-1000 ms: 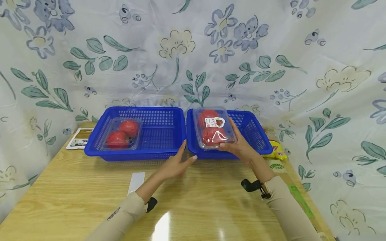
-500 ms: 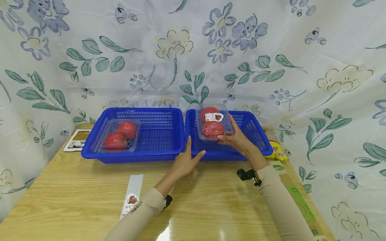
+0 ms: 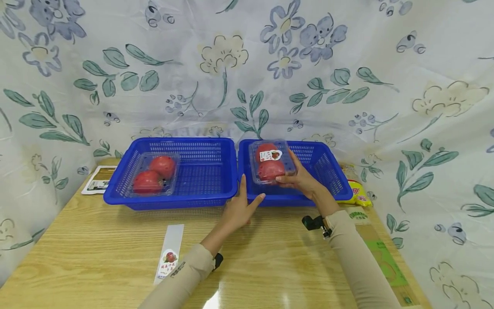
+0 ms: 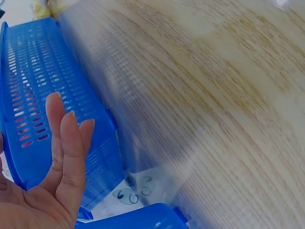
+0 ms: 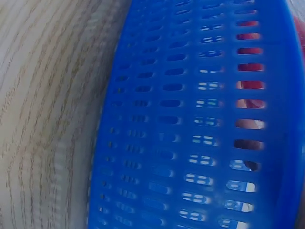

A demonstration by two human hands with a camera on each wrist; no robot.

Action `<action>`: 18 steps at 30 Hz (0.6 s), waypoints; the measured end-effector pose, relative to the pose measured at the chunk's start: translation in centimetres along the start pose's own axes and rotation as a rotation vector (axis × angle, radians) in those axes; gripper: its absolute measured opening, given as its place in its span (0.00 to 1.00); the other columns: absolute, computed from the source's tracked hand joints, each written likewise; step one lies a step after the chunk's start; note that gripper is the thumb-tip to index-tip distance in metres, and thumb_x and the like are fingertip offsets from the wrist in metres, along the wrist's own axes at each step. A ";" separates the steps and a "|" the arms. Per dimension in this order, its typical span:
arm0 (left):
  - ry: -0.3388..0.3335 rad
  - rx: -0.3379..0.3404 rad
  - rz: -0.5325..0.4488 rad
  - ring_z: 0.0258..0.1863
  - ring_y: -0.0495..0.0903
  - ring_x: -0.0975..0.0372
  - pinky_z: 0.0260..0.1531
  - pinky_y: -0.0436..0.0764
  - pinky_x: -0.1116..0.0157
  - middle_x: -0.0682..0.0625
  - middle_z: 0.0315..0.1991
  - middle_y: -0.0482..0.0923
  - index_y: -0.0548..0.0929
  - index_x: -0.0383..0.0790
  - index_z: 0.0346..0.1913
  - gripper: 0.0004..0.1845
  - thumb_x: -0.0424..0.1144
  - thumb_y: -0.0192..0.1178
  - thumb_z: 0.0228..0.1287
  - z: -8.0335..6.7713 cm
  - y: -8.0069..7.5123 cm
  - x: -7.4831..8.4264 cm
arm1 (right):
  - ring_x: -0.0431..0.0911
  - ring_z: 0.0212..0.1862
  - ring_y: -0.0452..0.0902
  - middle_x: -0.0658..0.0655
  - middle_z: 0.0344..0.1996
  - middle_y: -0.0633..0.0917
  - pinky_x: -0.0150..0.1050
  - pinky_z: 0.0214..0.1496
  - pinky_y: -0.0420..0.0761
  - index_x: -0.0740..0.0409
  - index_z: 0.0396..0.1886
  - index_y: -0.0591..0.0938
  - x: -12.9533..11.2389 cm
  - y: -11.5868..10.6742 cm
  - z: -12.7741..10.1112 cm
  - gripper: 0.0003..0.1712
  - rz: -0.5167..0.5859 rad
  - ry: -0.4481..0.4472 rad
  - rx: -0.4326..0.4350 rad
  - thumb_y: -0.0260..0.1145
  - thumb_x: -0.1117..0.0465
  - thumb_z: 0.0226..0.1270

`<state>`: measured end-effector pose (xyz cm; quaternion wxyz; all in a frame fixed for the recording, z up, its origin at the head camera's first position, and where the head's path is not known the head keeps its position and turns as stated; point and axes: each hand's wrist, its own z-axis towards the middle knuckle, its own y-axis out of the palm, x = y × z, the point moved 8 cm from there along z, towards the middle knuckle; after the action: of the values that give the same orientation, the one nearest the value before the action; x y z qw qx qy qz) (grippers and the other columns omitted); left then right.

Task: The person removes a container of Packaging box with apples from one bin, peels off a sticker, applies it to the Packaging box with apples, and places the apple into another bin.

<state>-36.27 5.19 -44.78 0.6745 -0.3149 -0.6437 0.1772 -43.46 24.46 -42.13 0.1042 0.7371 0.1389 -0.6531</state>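
In the head view my right hand (image 3: 302,180) grips the right side of a clear plastic clamshell box (image 3: 285,162), its thumb on the near edge. Two round red fruits (image 3: 271,170) show through the lid, under a white label with a fruit picture. The box is tilted within the right blue basket (image 3: 320,169). Fingers straight, my left hand (image 3: 237,210) lies at that basket's near left corner, beside the left blue basket (image 3: 170,200). Basket wall (image 5: 190,119) fills most of the right wrist view, hiding most of that hand. The left wrist view shows my left fingers (image 4: 71,152) extended.
A similar clear box (image 3: 175,165) with two red fruits sits in the left basket's left part. A white label strip (image 3: 173,236) lies on the wooden table (image 3: 96,249). A yellow packet (image 3: 359,193) stands right of the baskets; a flowered cloth (image 3: 247,64) hangs behind.
The held box has gone deeper into the right basket and shifted slightly. My left hand has moved a little right along the rim, uncovering more of the label strip.
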 end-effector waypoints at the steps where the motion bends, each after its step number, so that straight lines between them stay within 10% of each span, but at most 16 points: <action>1: 0.003 0.002 0.003 0.09 0.77 0.62 0.41 0.82 0.49 0.53 0.09 0.76 0.30 0.52 0.80 0.52 0.72 0.45 0.68 0.0 0.0 0.0 | 0.48 0.48 0.85 0.76 0.62 0.73 0.51 0.57 0.81 0.24 0.78 0.35 0.1 0.1 0.1 0.63 -0.006 0.007 -0.002 0.65 0.72 0.66; 18: 0.011 0.038 0.059 0.18 0.81 0.59 0.47 0.80 0.46 0.52 0.12 0.76 0.33 0.49 0.80 0.53 0.73 0.45 0.66 -0.1 -0.2 0.0 | 0.62 0.55 0.77 0.72 0.72 0.56 0.62 0.61 0.74 0.30 0.80 0.35 2.0 0.6 1.3 0.64 -0.030 0.166 0.012 0.67 0.71 0.63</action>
<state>-36.23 5.03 -44.69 0.6782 -0.3221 -0.6271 0.2076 -44.31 23.61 -44.26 0.0782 0.7870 0.1542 -0.5922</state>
